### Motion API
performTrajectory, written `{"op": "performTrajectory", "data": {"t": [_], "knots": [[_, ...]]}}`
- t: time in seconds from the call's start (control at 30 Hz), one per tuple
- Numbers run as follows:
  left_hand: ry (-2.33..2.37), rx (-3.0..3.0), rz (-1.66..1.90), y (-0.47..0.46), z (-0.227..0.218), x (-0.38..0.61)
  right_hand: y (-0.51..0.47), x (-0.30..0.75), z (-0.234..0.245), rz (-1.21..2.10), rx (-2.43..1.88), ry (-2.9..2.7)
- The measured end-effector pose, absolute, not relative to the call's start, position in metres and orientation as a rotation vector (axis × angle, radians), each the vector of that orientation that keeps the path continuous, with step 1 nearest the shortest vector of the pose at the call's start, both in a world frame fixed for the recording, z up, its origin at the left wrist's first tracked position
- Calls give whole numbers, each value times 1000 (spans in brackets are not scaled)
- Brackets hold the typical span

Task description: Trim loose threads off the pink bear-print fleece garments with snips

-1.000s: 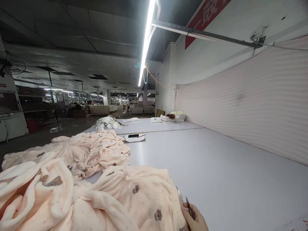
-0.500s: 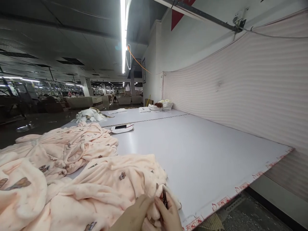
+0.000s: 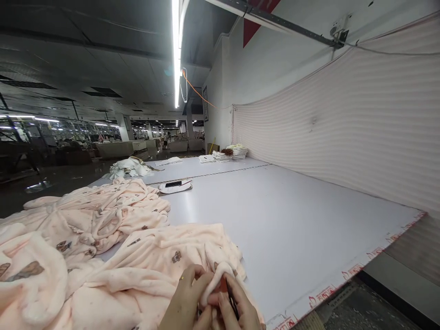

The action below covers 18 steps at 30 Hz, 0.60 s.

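A pale pink plush garment (image 3: pixel 151 270) with small printed bear figures lies bunched along the table's near side. At its right end, my left hand (image 3: pixel 187 295) is closed, pinching a rolled edge (image 3: pixel 224 269) of the cloth between thumb and fingers. Close beside it, my right hand (image 3: pixel 242 309) is closed around small black thread snips (image 3: pixel 231 298), which lie along the fingers. The right fingertips also touch the inside of the raised fold. Fingers and cloth partly hide the snips, so I cannot tell whether the blades are apart.
More pink plush garments (image 3: pixel 103 211) are heaped at the left. A dark phone (image 3: pixel 173 184) rests on papers (image 3: pixel 185 187) beyond them. White cloth pieces (image 3: pixel 129 167) and folded stacks (image 3: pixel 237 151) sit on the far table. A striped sheet (image 3: pixel 330 119) covers the right wall.
My left hand has turned and lifted the cloth edge into a raised loop. My right fingers have moved into the fold, and the snips now lie lower along the hand.
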State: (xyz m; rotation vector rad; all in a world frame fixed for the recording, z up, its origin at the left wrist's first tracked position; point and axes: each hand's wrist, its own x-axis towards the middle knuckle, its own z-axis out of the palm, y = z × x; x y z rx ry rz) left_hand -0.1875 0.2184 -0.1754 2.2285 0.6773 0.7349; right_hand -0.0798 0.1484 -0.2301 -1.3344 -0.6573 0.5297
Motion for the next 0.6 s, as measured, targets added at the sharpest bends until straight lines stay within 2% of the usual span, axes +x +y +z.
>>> {"op": "performTrajectory", "data": {"t": [0.1,0.23,0.3,0.6], "knots": [[744,1958,660,221,-164,-186,150,-63,-213,459,-1376,-870],[626,1051,425,222,-149,-183,154,-43,-193,495,-1351,-1011],[496,777,409,222,-145,-182,154,-39,-193,529,-1383,-1021],[347,525,287,221,-152,-186,158,-59,-201,288,-1412,-1088]]}}
